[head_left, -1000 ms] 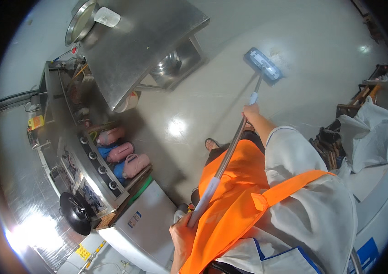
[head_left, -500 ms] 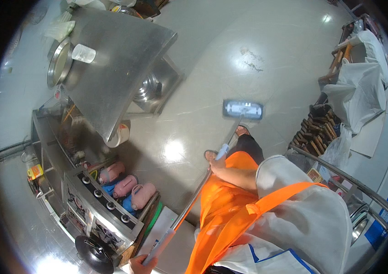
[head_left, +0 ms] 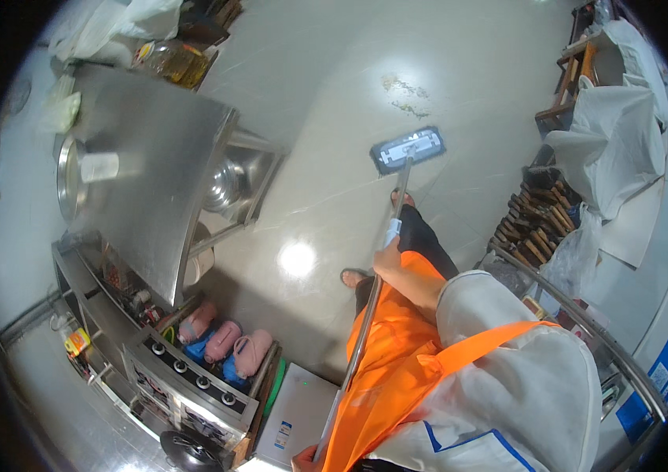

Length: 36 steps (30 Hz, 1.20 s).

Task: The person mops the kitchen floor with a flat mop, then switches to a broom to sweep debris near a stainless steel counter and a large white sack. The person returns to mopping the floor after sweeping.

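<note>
A flat mop (head_left: 408, 150) with a blue-grey pad and a long metal pole rests its head on the tiled floor ahead of my feet. My right hand (head_left: 387, 258) wraps round the pole near its light-blue joint. At the lower edge my left hand (head_left: 305, 459) is closed on the pole's upper end, partly cut off by the picture's rim. Just beyond the mop head lies a patch of dark smears (head_left: 408, 96) on the floor. An orange apron hangs beside the pole.
A steel table (head_left: 153, 165) stands at the left, with a stove (head_left: 192, 385) nearer me. Pink flasks (head_left: 224, 340) and a white box-like appliance (head_left: 294, 417) sit along that side. At the right are a metal rail (head_left: 577, 315), stacked wooden pieces (head_left: 534, 224) and white-covered goods (head_left: 617, 145).
The mop head has moved forward, slightly left, and turned a little toward the smears. Both hands still hold the pole; my left hand has shifted right. My view has shifted, and one foot is farther forward.
</note>
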Available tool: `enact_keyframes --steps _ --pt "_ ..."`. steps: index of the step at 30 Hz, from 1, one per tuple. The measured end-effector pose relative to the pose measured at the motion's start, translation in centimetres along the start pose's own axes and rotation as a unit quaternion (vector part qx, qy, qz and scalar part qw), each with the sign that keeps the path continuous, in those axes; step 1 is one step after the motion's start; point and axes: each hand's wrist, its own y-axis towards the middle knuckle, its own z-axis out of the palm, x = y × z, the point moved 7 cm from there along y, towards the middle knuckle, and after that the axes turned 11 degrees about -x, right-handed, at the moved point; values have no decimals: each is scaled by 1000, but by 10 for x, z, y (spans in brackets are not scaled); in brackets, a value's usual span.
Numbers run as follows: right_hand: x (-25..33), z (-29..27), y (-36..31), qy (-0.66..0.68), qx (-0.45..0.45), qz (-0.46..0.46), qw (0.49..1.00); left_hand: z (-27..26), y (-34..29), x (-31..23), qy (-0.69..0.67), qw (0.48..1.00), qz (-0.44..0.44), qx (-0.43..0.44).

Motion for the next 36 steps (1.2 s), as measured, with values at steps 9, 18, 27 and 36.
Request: enact_keyframes --steps 9,18,27,36 --pt "93 -55 54 180 58 115 975 -5 -37 -108 44 988 -40 143" --pt "91 -70 19 317 -27 173 932 -80 -71 -299 65 949 255 174" --pt "27 -122 52 457 -29 363 812 15 -174 -394 -46 575 771 269" --pt "11 -86 132 358 11 407 840 88 -186 -453 -328 551 644 417"
